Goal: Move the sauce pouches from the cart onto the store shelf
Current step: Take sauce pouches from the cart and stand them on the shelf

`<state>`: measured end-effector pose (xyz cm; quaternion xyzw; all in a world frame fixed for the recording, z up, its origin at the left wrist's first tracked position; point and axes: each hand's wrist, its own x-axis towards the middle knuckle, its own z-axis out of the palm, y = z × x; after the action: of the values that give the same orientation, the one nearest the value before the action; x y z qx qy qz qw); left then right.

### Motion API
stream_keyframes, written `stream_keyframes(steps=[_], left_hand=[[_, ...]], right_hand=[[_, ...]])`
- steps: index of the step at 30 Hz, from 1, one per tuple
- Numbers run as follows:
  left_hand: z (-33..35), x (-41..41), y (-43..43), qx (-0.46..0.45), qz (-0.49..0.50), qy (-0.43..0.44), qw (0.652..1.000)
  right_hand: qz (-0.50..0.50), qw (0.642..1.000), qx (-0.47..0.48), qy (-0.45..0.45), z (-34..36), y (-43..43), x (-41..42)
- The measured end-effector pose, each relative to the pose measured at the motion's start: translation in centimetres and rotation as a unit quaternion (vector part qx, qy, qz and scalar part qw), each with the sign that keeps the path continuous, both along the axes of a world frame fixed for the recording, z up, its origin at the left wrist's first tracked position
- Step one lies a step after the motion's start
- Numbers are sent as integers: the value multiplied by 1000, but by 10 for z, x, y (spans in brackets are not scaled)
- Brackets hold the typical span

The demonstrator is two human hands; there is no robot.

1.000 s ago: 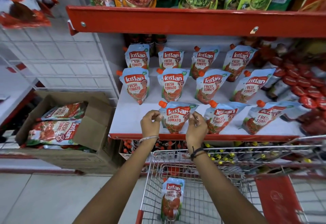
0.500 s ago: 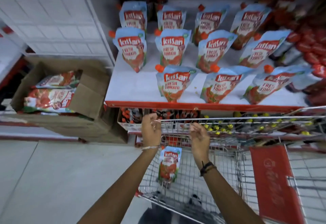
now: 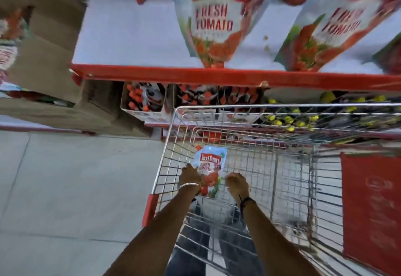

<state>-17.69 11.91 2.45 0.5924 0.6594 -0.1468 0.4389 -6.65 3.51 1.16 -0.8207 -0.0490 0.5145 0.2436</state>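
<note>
Both hands are down inside the silver wire shopping cart (image 3: 282,110), which serves as the landmark for every entry below. Left hand (image 3: 190,177), with a thin metal bangle at the wrist, lies against the left edge of the one pouch in the cart; whether its fingers have closed on the pouch cannot be told. Right hand (image 3: 237,183), with a dark cord at the wrist, is loosely curled just right of the same pouch; whether it touches it cannot be told.

Entries, largest first:
- White store shelf with red front lip (image 3: 195,77): directly beyond the cart's far rim and above it.
- Brown cardboard carton (image 3: 50,63): to the cart's left, past the shelf end, on a low ledge.
- Red plastic panel (image 3: 371,208): at the cart's right side.
- Large pale-blue and red "Fresh Tomato" sauce pouches on the shelf (image 3: 213,19): beyond the cart, standing at the shelf's front edge, blurred.
- Small pale-blue and red "Fresh Tomato" sauce pouch with a red spout cap (image 3: 211,165): inside the cart at its near left corner, between the two hands.
</note>
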Motion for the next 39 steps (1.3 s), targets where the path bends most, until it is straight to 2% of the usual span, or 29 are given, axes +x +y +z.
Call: stream_keyframes(steps=[6, 9, 13, 20, 25, 28, 33, 39], left_hand=[[-27, 10, -6, 3, 47, -12, 999], [-32, 16, -9, 19, 77, 3, 997], [-40, 16, -10, -11, 104, 13, 994], [-61, 31, -14, -30, 172, -61, 983], [-51, 47, -2, 27, 204, -31, 978], [-57, 41, 4, 19, 193, -12, 981], [-66, 36, 1, 53, 141, -10, 989], [-59, 41, -6, -1, 242, -43, 969]], right_hand=[[48, 998, -47, -10, -42, 10, -2], [20, 999, -48, -10, -48, 12, -4], [-24, 999, -33, -37, -52, 8, 4], [-30, 998, -14, -58, -59, -8, 24], [-15, 997, -29, -66, -57, -4, 27], [2, 996, -29, -84, -63, 0, 33], [-72, 994, 2, -76, -74, 7, 32], [-154, 986, 22, -59, -72, -3, 33]])
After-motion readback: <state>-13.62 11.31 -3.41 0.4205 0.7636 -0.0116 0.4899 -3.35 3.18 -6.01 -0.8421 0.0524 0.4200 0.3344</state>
